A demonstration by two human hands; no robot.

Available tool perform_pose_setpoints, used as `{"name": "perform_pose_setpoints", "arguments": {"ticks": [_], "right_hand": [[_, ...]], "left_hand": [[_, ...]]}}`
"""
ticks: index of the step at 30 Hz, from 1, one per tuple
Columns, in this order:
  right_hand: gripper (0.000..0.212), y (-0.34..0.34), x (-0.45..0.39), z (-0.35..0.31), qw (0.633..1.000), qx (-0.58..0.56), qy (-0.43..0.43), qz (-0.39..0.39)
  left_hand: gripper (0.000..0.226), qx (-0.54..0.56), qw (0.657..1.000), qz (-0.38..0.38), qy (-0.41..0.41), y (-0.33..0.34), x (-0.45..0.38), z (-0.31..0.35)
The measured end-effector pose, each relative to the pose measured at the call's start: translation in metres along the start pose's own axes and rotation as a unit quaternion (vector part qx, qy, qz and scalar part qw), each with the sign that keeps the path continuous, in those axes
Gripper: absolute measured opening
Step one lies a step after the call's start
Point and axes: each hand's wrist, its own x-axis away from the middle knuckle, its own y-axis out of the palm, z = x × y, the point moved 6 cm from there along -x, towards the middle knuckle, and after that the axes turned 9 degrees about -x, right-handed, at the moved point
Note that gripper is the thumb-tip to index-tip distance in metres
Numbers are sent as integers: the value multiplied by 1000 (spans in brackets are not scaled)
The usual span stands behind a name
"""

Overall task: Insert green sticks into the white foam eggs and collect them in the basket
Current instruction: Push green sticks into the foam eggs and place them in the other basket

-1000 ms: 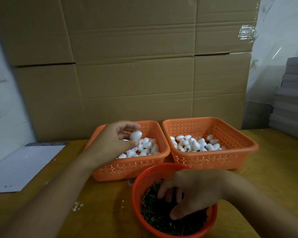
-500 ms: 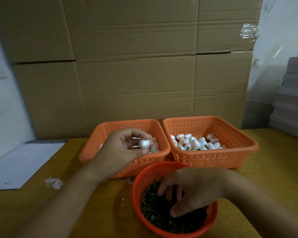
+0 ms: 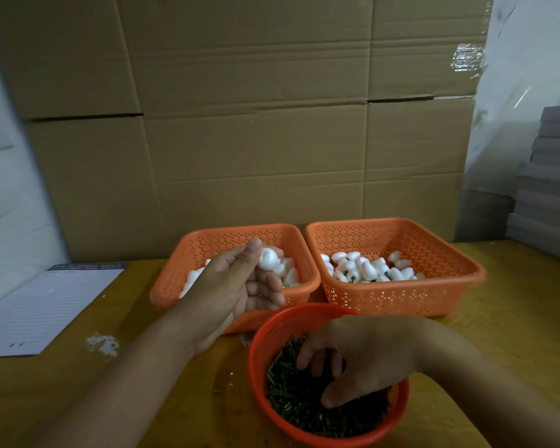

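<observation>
Standing tall behind everything is a wall of big brown cardboard boxes (image 3: 256,124), with a bit of shiny clear tape (image 3: 469,61) stuck near its top right corner. Pale plastic sheeting (image 3: 527,69) hangs to the right of the boxes, and a stack of flat grey boards (image 3: 550,179) sits below that sheeting. In front of the boxes is a yellow wooden table (image 3: 514,318).

Two square orange baskets sit side by side on the table, right in front of the boxes. The left basket (image 3: 175,282) holds plain white foam eggs (image 3: 288,273). The right basket (image 3: 401,295) holds a pile of eggs on green sticks (image 3: 366,270). A lined paper pad (image 3: 46,308) lies flat to the left of the left basket. A round red-orange basket (image 3: 272,328) sits nearer the person than the two square ones, and it is full of loose green sticks (image 3: 291,399).

The left hand (image 3: 233,292) is up in front of the left basket. Its thumb and fingers pinch one white foam egg (image 3: 269,258) above the plain eggs. The right hand (image 3: 362,357) reaches down into the round basket with its fingers (image 3: 307,354) curled among the sticks. I cannot tell if it has hold of a stick. A small patch of white foam crumbs (image 3: 102,342) lies on the table between the pad and the round basket.
</observation>
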Motion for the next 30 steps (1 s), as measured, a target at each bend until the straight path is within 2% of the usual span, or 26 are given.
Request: {"name": "perform_pose_setpoints", "arguments": {"ticks": [4,10,23,30], "right_hand": [[39,2,-2,0,1000,26,-6,12],[19,6,-6,-2,997,54,-22,43],[8,5,-6,-1,997,53,-25,45],[4,-6,-2,-3,996,29,-34,82]], "left_hand": [[68,-22,1000,-8,1,3,0,-2],[45,-32,999,-29,26,8,2,2],[47,4,998,-49,29,11,5,6],[52,15,997,-60,40,14,6,8]]}}
